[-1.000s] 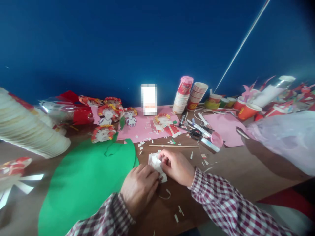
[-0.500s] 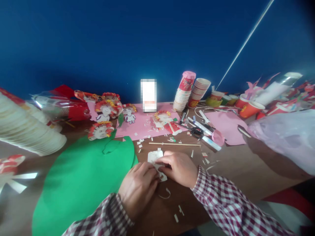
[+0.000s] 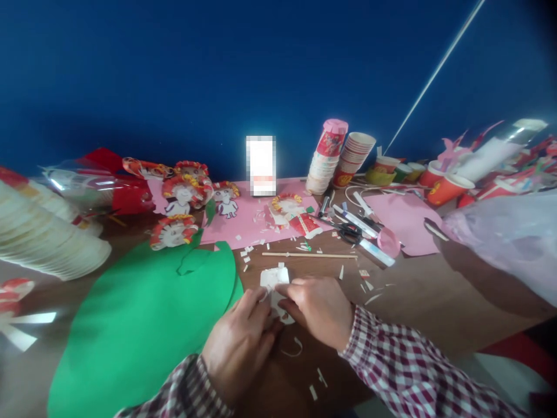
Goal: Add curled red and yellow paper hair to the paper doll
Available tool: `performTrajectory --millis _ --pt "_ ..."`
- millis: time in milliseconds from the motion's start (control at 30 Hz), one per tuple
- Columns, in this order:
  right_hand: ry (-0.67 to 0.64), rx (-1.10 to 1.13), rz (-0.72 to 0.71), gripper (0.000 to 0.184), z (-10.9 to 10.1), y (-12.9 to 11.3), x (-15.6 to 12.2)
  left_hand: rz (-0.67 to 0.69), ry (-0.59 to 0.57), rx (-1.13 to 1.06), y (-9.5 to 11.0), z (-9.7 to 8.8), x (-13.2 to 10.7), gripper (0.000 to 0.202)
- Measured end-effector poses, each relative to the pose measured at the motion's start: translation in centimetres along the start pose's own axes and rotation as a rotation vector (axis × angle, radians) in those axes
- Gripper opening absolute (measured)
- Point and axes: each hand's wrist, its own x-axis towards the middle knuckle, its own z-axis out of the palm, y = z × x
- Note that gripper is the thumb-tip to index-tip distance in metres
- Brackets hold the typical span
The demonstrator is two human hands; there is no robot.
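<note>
A small white piece of paper (image 3: 275, 276) with reddish marks near its lower end lies on the brown table, between my two hands. My left hand (image 3: 241, 339) has its fingers curled over the paper's left edge, pressing it down. From the other side, my right hand (image 3: 322, 306) closes its thumb and forefinger on the paper's right edge. Part of the paper is hidden under my fingers. Just below it lies a thin curled white paper strip (image 3: 296, 347), touched by neither hand.
Green paper (image 3: 143, 325) spreads to the left. Beyond my hands are a thin wooden stick (image 3: 308, 255), scissors (image 3: 349, 233), pink paper (image 3: 235, 229) and paper scraps. Paper cups are stacked at far left (image 3: 47, 232) and at the back (image 3: 322, 159). A plastic bag (image 3: 509, 238) lies right.
My left hand has drawn slightly left and its fingertips now sit higher on the paper. My right hand has lowered a little, its fingers still on the paper's edge.
</note>
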Motion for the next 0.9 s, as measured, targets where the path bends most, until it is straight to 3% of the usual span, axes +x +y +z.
performTrajectory --millis 233,567,767,900 --pt "0.013 -0.034 0.029 0.018 0.5 -0.1 -0.1 -0.021 -0.015 0.034 0.0 0.0 -0.1 0.016" --pt "-0.071 -0.028 0.032 0.028 -1.1 -0.5 0.1 0.013 -0.018 0.045 0.1 -0.2 0.2 0.014" --pt "-0.032 -0.008 0.044 0.031 -0.1 0.0 0.1 -0.108 -0.034 0.012 -0.5 -1.0 0.6 0.021" --pt "-0.025 -0.001 0.042 0.031 0.3 0.2 0.0 -0.067 0.005 -0.007 -0.9 -1.0 0.8 0.023"
